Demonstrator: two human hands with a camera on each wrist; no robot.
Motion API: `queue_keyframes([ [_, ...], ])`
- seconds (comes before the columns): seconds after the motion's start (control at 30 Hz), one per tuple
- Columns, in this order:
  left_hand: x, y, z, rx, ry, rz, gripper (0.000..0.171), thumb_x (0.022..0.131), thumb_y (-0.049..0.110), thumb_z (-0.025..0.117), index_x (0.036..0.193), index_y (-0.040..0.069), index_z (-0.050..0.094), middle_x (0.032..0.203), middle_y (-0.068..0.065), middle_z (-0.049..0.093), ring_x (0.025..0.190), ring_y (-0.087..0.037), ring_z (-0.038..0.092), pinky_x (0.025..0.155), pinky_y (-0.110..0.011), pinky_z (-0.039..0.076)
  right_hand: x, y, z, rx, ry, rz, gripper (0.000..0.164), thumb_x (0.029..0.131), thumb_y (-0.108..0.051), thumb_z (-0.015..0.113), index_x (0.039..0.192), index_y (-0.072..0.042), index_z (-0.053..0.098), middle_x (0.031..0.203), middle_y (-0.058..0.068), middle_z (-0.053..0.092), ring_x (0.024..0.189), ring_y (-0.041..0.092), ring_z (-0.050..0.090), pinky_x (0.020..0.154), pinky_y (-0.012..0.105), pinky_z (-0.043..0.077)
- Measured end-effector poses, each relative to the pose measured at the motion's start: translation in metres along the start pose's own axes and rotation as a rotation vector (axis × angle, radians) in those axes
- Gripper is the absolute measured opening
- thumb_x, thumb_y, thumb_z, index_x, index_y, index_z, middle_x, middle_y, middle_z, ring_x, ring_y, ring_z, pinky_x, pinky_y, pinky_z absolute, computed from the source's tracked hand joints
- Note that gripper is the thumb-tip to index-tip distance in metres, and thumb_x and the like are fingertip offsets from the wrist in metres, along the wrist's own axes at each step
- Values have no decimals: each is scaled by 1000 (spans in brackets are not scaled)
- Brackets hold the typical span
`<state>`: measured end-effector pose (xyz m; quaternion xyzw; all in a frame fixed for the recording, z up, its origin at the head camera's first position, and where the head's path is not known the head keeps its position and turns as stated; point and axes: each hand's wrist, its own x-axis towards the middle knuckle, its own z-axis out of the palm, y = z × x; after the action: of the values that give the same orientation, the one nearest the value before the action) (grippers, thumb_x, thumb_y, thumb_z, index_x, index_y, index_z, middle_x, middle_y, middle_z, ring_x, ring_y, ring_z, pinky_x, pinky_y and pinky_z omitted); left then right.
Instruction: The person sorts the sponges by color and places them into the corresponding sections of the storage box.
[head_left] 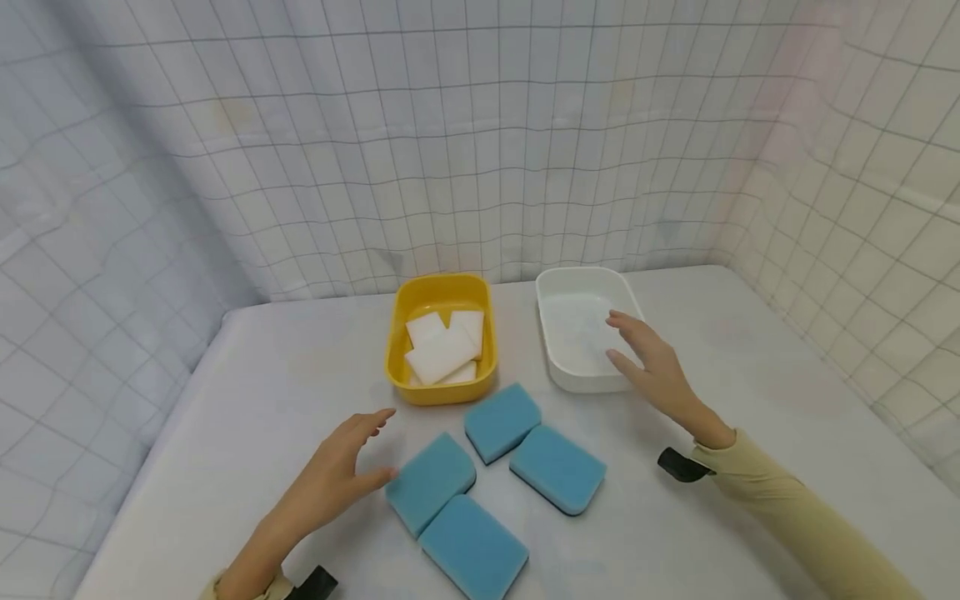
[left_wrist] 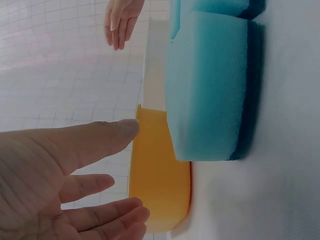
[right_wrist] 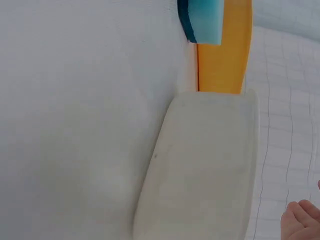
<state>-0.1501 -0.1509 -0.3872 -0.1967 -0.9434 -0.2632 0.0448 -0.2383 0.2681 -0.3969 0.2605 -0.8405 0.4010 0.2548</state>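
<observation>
Left hand (head_left: 337, 467) holds nothing, its thumb and fingers well apart beside the nearest of four blue sponges (head_left: 474, 546); the left wrist view shows a gap between thumb and foam. Right hand (head_left: 648, 362) holds nothing either, thumb and fingertips parted over the right rim of a white tray (head_left: 581, 329); whether any finger touches it, I cannot tell.

Each sponge is a thick rectangular slab of light blue, fine-pored foam, with a thin, much darker teal layer underneath. Some corners are rounded, others square. They lie flat, foam side up, in two slanting pairs: one just right of the left hand, the other farther back, in front of the trays. The white tray is shallow, with rounded corners and plain walls. To its left, a little apart, sits a yellow tray (head_left: 441, 292) of similar shape, carrying several flat white pads (head_left: 442, 354) that overlap at odd angles.

All this rests on a smooth white table (head_left: 300, 367). White cloth (head_left: 487, 167) with thin dark grid lines hangs rippled behind it and along both sides, slightly pinkish at the right back corner.
</observation>
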Motion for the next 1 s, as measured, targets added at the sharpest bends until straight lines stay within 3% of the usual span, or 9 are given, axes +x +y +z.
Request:
queue_keyframes([
  [0.23,-7,2,8,-61,-76,-49,72,76,26,77,139,14,44,129,-7,53,119,-25,51,96,-47,47,-19,27,-15,61,83,254,44,91,-3,57,133,3,46,145,24,37,135,38,33,99,-5,25],
  [0.33,-9,3,14,-82,-125,-56,72,75,31,78,137,15,46,128,-5,52,121,-24,50,99,-47,45,-23,32,-16,87,77,366,47,94,-12,55,136,3,41,148,23,32,138,39,29,103,-2,25],
  [0.43,-10,5,20,-97,-164,-40,70,76,36,76,136,15,47,126,-3,52,120,-23,49,99,-47,45,-26,34,-15,121,37,473,53,96,-20,53,141,1,36,151,22,27,141,38,25,115,19,27],
  [0.53,-11,9,22,-94,-182,-19,68,77,40,74,135,15,48,126,-3,51,119,-23,48,97,-47,46,-28,35,-13,109,-12,546,57,96,-28,51,144,-2,32,152,23,25,140,39,25,115,46,28],
  [0.6,-12,12,24,-80,-188,-12,66,78,40,74,134,14,49,126,-3,50,118,-21,48,96,-45,46,-29,36,-11,79,-30,570,57,97,-32,50,144,-5,32,144,21,36,130,34,39,106,46,38],
  [0.67,-13,15,23,-60,-196,-8,65,78,39,74,133,14,50,126,-3,50,118,-21,47,95,-44,47,-30,38,-9,48,-35,571,55,97,-33,49,143,-7,34,120,18,49,104,23,51,87,35,46],
  [0.77,-15,18,22,-34,-225,-1,66,77,40,74,132,14,50,127,-5,48,118,-21,46,94,-43,48,-31,39,-6,63,-37,562,51,97,-30,50,141,-7,37,82,3,43,68,8,39,60,23,38],
  [0.83,-17,20,22,-24,-243,1,66,77,42,73,132,13,49,128,-7,47,117,-21,46,94,-43,48,-31,39,-4,99,-44,563,51,96,-27,51,140,-6,37,71,-1,38,59,4,36,54,22,37],
  [1.0,-20,23,23,15,-251,-1,66,78,40,74,133,13,48,126,-6,46,115,-19,46,92,-40,49,-32,38,-2,131,-70,614,51,97,-27,49,141,-7,34,68,-4,36,58,5,35,53,23,36],
])
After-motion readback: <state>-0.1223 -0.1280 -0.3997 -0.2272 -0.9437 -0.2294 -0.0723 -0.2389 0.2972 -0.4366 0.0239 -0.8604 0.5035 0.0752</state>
